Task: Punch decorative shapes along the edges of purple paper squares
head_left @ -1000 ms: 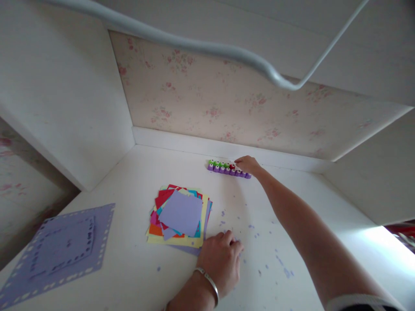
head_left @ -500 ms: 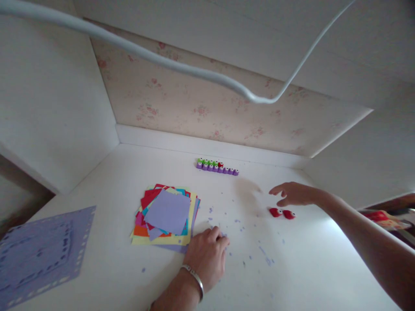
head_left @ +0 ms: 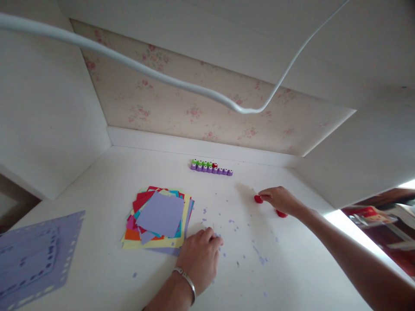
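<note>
My right hand (head_left: 275,198) pinches a small red punch (head_left: 258,199) at its fingertips, on or just above the white table. A second red punch (head_left: 281,214) lies partly under that wrist. My left hand (head_left: 199,255), with a silver bracelet at the wrist, rests on the table with its fingers curled; what is under them, if anything, is hidden. Left of it is a pile of coloured paper squares with a purple sheet (head_left: 161,214) on top. Purple paper bits (head_left: 231,221) lie scattered between my hands.
At the back stand a row of purple punches (head_left: 210,169) and a shorter row of green ones (head_left: 205,163) ending in a red one. A purple sheet with punched edges (head_left: 35,259) lies at left. A white cable (head_left: 181,82) hangs across the view.
My right hand has come down and closed on one red punch, which now sits farther from the other one. The view has shifted slightly. My left hand keeps its place beside the pile.
</note>
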Available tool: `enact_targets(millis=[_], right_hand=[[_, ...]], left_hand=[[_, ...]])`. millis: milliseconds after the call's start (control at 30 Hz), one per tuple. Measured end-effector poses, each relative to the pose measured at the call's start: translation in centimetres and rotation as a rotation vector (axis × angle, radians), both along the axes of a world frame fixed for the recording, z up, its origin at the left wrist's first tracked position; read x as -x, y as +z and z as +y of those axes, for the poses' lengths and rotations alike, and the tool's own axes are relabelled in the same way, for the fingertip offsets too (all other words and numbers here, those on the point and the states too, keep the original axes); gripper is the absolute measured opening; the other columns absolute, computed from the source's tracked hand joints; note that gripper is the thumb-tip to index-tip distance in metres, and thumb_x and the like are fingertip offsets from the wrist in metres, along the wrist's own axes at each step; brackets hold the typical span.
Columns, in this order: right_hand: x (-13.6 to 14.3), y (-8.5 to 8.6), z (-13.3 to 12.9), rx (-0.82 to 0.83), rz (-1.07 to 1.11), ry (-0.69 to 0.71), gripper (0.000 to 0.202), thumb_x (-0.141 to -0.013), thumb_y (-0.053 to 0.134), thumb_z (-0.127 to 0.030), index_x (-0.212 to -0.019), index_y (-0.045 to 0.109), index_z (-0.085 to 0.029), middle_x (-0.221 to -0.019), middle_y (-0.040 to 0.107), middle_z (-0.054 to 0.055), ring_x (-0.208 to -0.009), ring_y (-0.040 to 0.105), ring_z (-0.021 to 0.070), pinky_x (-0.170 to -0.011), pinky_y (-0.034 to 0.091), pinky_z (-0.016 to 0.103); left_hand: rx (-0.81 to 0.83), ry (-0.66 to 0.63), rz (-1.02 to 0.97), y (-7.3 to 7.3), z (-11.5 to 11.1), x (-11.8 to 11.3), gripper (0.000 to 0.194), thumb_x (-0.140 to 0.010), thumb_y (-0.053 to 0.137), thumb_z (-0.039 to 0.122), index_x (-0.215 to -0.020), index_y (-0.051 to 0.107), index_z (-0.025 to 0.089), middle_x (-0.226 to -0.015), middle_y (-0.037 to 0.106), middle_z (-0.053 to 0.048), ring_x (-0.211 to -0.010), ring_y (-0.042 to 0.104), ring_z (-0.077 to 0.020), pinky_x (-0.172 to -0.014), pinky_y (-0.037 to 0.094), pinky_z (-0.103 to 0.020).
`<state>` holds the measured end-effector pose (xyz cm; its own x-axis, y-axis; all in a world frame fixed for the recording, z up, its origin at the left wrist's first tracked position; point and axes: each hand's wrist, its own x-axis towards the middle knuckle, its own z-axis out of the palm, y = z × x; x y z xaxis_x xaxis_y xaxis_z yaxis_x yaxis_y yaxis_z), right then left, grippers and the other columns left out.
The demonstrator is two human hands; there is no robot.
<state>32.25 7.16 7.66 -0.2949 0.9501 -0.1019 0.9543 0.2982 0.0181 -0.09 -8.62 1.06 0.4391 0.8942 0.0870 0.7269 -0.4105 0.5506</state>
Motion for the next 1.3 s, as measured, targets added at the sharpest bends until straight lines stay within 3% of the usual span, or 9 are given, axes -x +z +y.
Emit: enact_targets(millis=[133,300,500,833,1067,1200,1300], right_hand=[[1.9,0.3,2.7,-0.075,0.022,-0.008,0.031,-0.090,0.044,-0.030,-0.093,0.075,-0.032,-0.097,0.076,-0.002,-0.086,0.070,0.0203,-0.078,0.047,0.029],[7.0,1.3,7.6,-0.213,0.133,-0.100,0.025,-0.087,0.053,-0.032,-0.103,0.073,-0.029,-0.102,0.075,-0.002,-0.096,0.069,0.0194,-0.082,0.047,0.026],[12.6,0.3,12.7,-0.200,0.110,-0.114,0.028,-0.086,0.055,-0.028,-0.109,0.071,-0.023,-0.105,0.074,0.004,-0.098,0.067,0.0200,-0.083,0.046,0.026],[15.7,-1.9,14.2,-0.142,0.019,-0.116,0.032,-0.083,0.054,-0.019,-0.110,0.071,-0.024,-0.108,0.073,0.006,-0.099,0.067,0.0203,-0.081,0.046,0.025],[15.7,-1.2,13.8,-0.142,0.014,-0.091,0.035,-0.087,0.052,-0.026,-0.117,0.068,-0.024,-0.117,0.070,0.005,-0.106,0.064,0.0224,-0.088,0.046,0.029],[12.3,0.7,12.1,-0.137,-0.014,-0.141,0.038,-0.092,0.043,-0.031,-0.122,0.065,-0.023,-0.122,0.067,0.008,-0.110,0.062,0.0269,-0.092,0.045,0.037],[8.3,2.3,9.2,-0.008,-0.060,-0.153,0.031,-0.088,0.053,-0.033,-0.110,0.071,-0.023,-0.114,0.071,0.009,-0.106,0.064,0.0279,-0.091,0.046,0.037]], left_hand=[[0.012,0.009,-0.005,0.0,0.0,0.0,0.023,-0.086,0.049,0.012,-0.098,0.062,0.026,-0.098,0.060,-0.001,-0.089,0.057,-0.0188,-0.075,0.045,-0.032],[0.014,0.009,-0.027,-0.1,0.0,0.0,0.022,-0.085,0.049,0.013,-0.097,0.062,0.027,-0.098,0.060,0.000,-0.088,0.057,-0.0191,-0.073,0.045,-0.033],[0.027,0.012,-0.035,-0.2,0.0,0.0,0.021,-0.085,0.050,0.013,-0.096,0.063,0.026,-0.099,0.061,-0.002,-0.088,0.057,-0.0196,-0.074,0.046,-0.033],[0.029,-0.009,-0.040,-0.2,0.2,0.2,0.019,-0.084,0.052,0.015,-0.097,0.063,0.024,-0.099,0.060,-0.003,-0.088,0.057,-0.0206,-0.074,0.048,-0.034],[0.023,-0.007,-0.041,-0.4,0.1,0.1,0.020,-0.086,0.050,0.015,-0.097,0.063,0.024,-0.098,0.060,-0.003,-0.087,0.057,-0.0199,-0.075,0.047,-0.034],[0.019,-0.001,-0.040,-0.3,0.1,0.1,0.020,-0.086,0.049,0.014,-0.097,0.062,0.025,-0.098,0.060,-0.002,-0.088,0.057,-0.0200,-0.075,0.047,-0.034],[0.019,0.000,-0.039,-0.1,0.1,0.1,0.022,-0.086,0.047,0.013,-0.097,0.062,0.025,-0.098,0.060,-0.002,-0.088,0.057,-0.0195,-0.075,0.046,-0.034]])
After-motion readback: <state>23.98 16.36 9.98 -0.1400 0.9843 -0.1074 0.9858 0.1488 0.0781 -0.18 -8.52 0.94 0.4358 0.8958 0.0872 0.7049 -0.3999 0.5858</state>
